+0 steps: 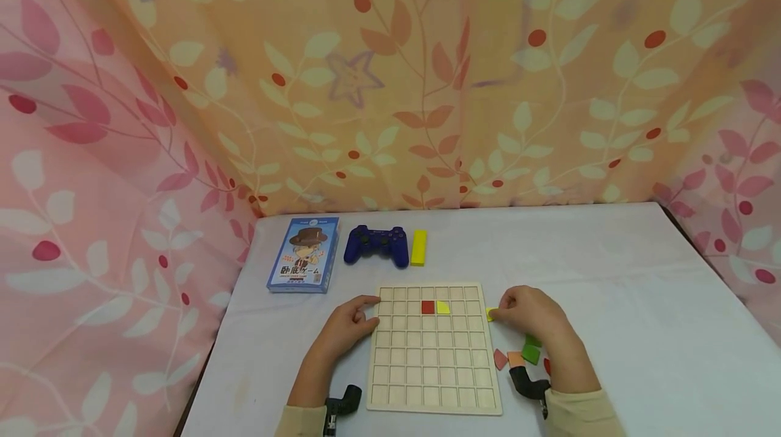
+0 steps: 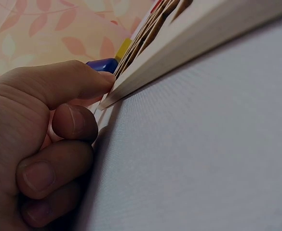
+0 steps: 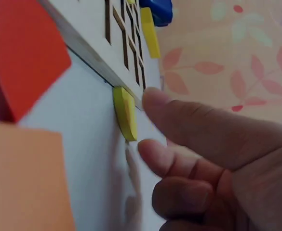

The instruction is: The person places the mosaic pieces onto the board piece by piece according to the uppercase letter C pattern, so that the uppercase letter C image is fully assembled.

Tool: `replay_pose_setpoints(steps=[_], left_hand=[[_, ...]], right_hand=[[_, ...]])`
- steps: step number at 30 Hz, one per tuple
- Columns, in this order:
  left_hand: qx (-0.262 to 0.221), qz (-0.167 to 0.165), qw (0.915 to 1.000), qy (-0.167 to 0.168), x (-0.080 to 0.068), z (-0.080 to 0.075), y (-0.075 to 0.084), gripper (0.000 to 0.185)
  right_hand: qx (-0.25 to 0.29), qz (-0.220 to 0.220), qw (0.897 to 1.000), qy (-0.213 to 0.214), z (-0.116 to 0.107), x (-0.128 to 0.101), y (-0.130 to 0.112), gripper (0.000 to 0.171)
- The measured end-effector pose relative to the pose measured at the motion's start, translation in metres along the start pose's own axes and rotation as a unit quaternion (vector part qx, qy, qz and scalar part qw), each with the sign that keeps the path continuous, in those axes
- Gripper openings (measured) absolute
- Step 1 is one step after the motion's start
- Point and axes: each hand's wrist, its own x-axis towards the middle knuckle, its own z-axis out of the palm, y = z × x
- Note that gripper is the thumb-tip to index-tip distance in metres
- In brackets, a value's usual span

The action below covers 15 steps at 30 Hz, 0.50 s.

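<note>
A pale wooden grid board (image 1: 413,358) lies in front of me, with a red square piece (image 1: 428,307) and a yellow rounded piece (image 1: 443,307) in its upper cells. My left hand (image 1: 344,327) touches the board's left edge with thumb and index finger spread apart; its other fingers are curled in the left wrist view. Beyond the right edge, my right hand (image 1: 533,311) is at another yellow piece (image 3: 125,113). In the right wrist view its thumb and index finger are parted, their tips just short of that piece, while the remaining fingers curl.
Right of the board lie a pinkish-red piece (image 1: 500,359), an orange piece (image 1: 516,359), green pieces (image 1: 531,354) and a red piece (image 1: 547,366). Behind it are a blue game box (image 1: 303,255), a blue game controller (image 1: 376,246) and a yellow bar (image 1: 418,248).
</note>
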Motion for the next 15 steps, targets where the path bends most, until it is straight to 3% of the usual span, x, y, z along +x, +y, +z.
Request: replay_pose_setpoints(steps=[7,13,15], left_hand=[[0.002,0.003,1.0000,0.000,0.0010,0.0002,0.0001,0.040],[0.005,0.002,1.0000,0.003,0.0008,0.0005,-0.0008,0.040],[0.004,0.005,1.0000,0.002,0.0004,0.0006,-0.0006,0.039]], right_hand=[[-0.017,0.003,1.000,0.005,0.0055,-0.0011,-0.0011,0.030],[-0.023,-0.005,0.999,0.022,0.0061,0.0021,-0.0030,0.013],[-0.021,-0.013,0.999,0.024,0.0071,0.0036,-0.0033,0.021]])
